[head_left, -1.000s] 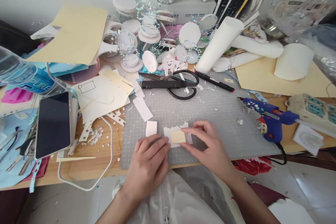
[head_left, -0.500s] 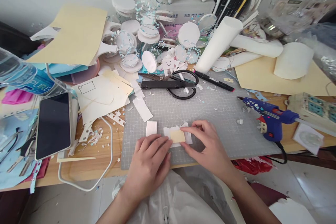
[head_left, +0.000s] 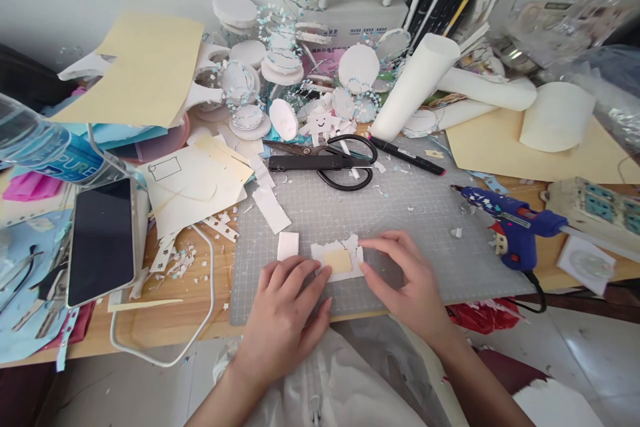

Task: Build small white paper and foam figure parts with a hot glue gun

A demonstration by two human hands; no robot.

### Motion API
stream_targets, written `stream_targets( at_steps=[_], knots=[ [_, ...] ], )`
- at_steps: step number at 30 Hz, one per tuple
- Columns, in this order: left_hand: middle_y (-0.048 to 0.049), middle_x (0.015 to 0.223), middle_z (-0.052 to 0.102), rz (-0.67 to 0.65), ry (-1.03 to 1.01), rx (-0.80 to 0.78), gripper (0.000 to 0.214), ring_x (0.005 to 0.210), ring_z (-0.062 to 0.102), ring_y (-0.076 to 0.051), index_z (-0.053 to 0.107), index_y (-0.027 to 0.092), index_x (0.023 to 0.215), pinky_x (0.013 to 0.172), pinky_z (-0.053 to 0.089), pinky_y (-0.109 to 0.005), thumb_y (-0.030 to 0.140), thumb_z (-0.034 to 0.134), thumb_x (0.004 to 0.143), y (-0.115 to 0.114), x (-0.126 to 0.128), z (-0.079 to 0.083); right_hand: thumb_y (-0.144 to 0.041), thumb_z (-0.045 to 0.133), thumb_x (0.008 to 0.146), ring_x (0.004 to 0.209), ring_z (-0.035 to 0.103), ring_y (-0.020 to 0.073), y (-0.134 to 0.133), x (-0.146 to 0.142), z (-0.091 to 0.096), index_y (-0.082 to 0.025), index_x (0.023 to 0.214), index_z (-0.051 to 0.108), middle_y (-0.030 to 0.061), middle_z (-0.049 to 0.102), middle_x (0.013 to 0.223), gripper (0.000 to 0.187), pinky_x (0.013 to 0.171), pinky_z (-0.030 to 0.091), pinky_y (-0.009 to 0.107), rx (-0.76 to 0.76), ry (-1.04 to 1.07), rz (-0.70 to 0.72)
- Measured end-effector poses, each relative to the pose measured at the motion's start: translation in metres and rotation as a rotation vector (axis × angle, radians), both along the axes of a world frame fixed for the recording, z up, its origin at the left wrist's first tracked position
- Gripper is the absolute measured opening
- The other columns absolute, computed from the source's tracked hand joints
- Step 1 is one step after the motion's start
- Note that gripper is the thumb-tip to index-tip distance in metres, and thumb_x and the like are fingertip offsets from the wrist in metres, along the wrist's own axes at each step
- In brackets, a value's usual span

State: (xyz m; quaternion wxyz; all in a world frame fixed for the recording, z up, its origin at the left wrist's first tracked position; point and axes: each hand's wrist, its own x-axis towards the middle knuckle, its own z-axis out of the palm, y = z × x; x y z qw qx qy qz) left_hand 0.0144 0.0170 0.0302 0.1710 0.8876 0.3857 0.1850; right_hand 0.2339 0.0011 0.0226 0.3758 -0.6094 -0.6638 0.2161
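A small white jagged-edged paper piece [head_left: 350,250] lies on the grey cutting mat [head_left: 400,213] near its front edge, with a cream rectangle [head_left: 338,261] on top of it. My left hand [head_left: 287,307] rests at its left end, fingertips touching the paper. My right hand [head_left: 405,273] pinches its right edge between thumb and forefinger. A separate small white rectangle [head_left: 289,245] lies just left of them on the mat.
Black scissors [head_left: 340,161] and a black marker [head_left: 407,155] lie at the mat's far edge. A blue glue gun [head_left: 510,227] and power strip [head_left: 595,207] sit right. A phone [head_left: 101,239], water bottle [head_left: 45,147] and paper scraps crowd the left; white rolls and paper discs fill the back.
My right hand has shifted slightly right, off the cream rectangle, to the white piece's right edge. My left hand's fingers have slid a little along the left end.
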Motion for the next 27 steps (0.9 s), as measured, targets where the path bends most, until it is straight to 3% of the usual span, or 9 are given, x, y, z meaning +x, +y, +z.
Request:
stream_targets(
  at_steps=[3,7,19,23,27],
  knots=[
    [-0.0099,0.119,0.064,0.024,-0.023,-0.008,0.035,0.113,0.051,-0.028,0.060,0.018,0.124,0.094,0.036,-0.043,0.020,0.056,0.090,-0.001,0.001,0.000,-0.011,0.057,0.087,0.086,0.053,0.0170,-0.003,0.002,-0.001,-0.024,0.105,0.064,0.0044,0.050,0.095,0.024,0.073,0.047,0.033,0.077,0.046,0.033],
    [-0.0094,0.120,0.064,0.032,-0.027,-0.019,0.034,0.114,0.051,-0.027,0.061,0.018,0.125,0.095,0.036,-0.043,0.021,0.055,0.091,-0.001,0.001,0.001,-0.006,0.058,0.084,0.081,0.048,0.0167,-0.004,-0.002,-0.005,-0.022,0.105,0.066,0.0041,0.049,0.089,0.028,0.070,0.044,0.034,0.153,-0.070,0.115],
    [-0.0090,0.117,0.066,0.045,-0.025,0.036,0.032,0.112,0.054,-0.028,0.062,0.018,0.122,0.094,0.036,-0.044,0.020,0.057,0.090,-0.002,0.004,0.000,-0.005,0.057,0.085,0.074,0.044,0.0165,-0.003,-0.011,-0.008,-0.016,0.106,0.066,0.0039,0.051,0.080,0.026,0.070,0.040,0.035,0.166,-0.252,0.137],
    [-0.0113,0.116,0.065,0.023,-0.111,0.049,0.033,0.109,0.055,-0.028,0.061,0.017,0.120,0.092,0.038,-0.044,0.014,0.058,0.087,-0.002,0.000,-0.001,-0.005,0.057,0.084,0.077,0.047,0.0168,-0.005,-0.010,-0.011,-0.017,0.106,0.062,0.0042,0.051,0.084,0.026,0.072,0.042,0.035,0.174,-0.207,0.122],
    [-0.0124,0.112,0.064,-0.103,-0.403,-0.032,0.036,0.103,0.057,-0.024,0.059,0.015,0.118,0.088,0.044,-0.040,0.006,0.054,0.083,-0.006,-0.006,0.008,-0.002,0.052,0.083,0.087,0.052,0.0169,-0.013,-0.014,-0.005,-0.020,0.104,0.059,0.0056,0.051,0.095,0.028,0.076,0.046,0.032,0.234,0.041,0.086]
  ],
)
